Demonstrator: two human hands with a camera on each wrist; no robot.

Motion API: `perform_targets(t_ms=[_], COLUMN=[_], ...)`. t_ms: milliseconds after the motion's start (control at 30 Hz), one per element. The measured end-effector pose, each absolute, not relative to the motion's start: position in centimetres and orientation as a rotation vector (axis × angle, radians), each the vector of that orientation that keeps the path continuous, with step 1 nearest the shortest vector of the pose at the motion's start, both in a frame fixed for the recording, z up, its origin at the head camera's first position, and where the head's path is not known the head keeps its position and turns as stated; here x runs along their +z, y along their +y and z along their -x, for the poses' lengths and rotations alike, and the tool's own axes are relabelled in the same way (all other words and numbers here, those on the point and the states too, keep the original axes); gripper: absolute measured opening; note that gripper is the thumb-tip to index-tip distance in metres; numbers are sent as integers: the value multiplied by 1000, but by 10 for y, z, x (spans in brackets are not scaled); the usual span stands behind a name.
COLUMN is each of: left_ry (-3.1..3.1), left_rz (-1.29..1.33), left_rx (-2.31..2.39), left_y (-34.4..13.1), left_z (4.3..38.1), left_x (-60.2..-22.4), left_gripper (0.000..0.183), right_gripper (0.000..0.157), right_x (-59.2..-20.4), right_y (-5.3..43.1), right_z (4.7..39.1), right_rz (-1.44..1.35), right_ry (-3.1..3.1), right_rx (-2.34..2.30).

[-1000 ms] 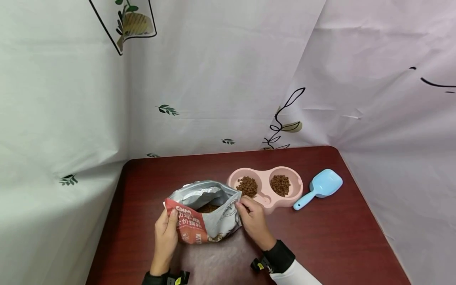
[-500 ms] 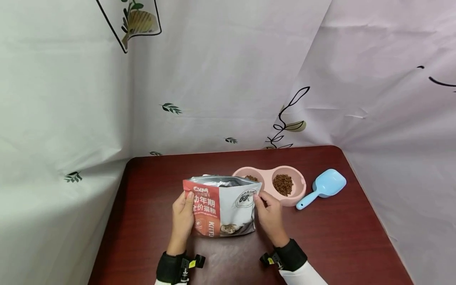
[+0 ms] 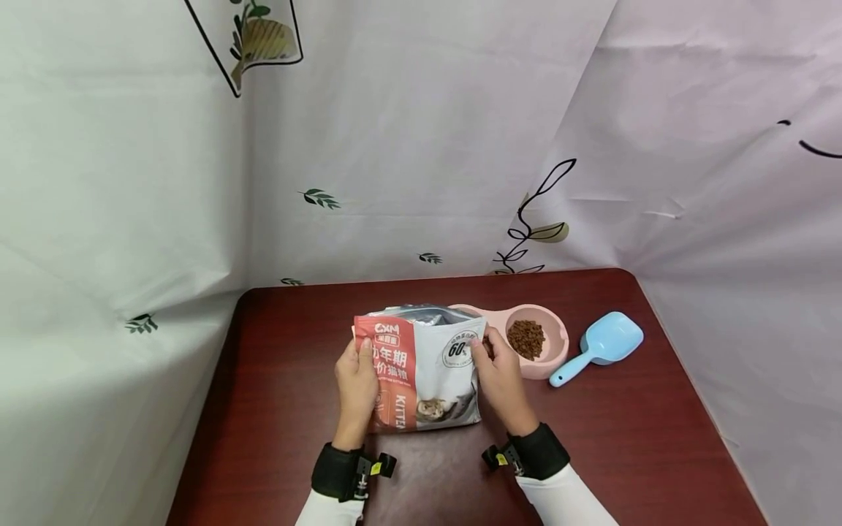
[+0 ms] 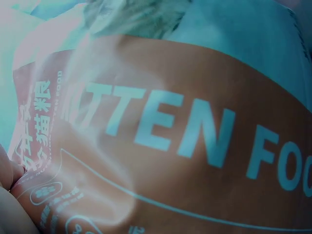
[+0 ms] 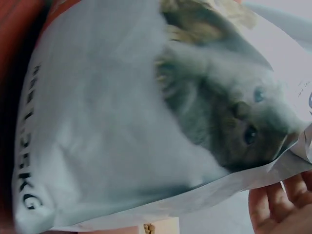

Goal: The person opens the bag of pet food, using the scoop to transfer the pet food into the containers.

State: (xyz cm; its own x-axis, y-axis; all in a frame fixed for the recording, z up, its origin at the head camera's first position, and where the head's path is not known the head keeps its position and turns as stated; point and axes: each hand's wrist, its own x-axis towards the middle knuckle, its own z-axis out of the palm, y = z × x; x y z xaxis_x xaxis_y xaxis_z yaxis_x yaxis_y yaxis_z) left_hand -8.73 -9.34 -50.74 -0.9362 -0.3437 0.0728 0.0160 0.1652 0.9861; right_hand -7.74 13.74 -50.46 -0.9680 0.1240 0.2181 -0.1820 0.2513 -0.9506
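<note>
Both hands hold a red and white bag of kitten food [image 3: 421, 376] upright in the head view, its front toward me and its silver-lined mouth at the top. My left hand [image 3: 357, 383] grips the bag's left side, thumb on the front. On the opposite side my right hand [image 3: 505, 380] pinches the upper edge near the round 60% mark. Large KITTEN lettering on the bag [image 4: 161, 122] fills the left wrist view. In the right wrist view the printed kitten shows on the bag [image 5: 107, 107], with the fingers [image 5: 278, 200] behind its edge.
Behind the bag is a pink double bowl [image 3: 555, 343], its left half mostly hidden; brown kibble [image 3: 526, 339] lies in the right half. A light blue scoop [image 3: 601, 343] rests to the bowl's right on the dark red table [image 3: 625, 453]. A white printed cloth [image 3: 395, 146] hangs behind.
The bag has tipped from leaning toward me, kibble showing inside, to standing upright with its front facing me. Both hands moved with it, rightward and up in the head view; its mouth now looks narrower.
</note>
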Motion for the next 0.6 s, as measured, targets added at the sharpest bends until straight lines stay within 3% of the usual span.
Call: perform_targets(t_ms=[167, 433, 600], left_ry=[-2161, -2201, -2123], left_rz=[-342, -295, -174], left_rx=[-1838, -1987, -2074], left_y=[-89, -100, -109], left_z=[85, 87, 91], left_x=[-508, -503, -485], left_gripper=[30, 32, 23], right_gripper=[32, 24, 21], right_x=[-494, -467, -457], right_y=[136, 124, 121], right_z=[84, 88, 87], right_rz=[-109, 61, 50], right_ry=[-2214, -2227, -2224], right_rx=[2026, 1931, 1912])
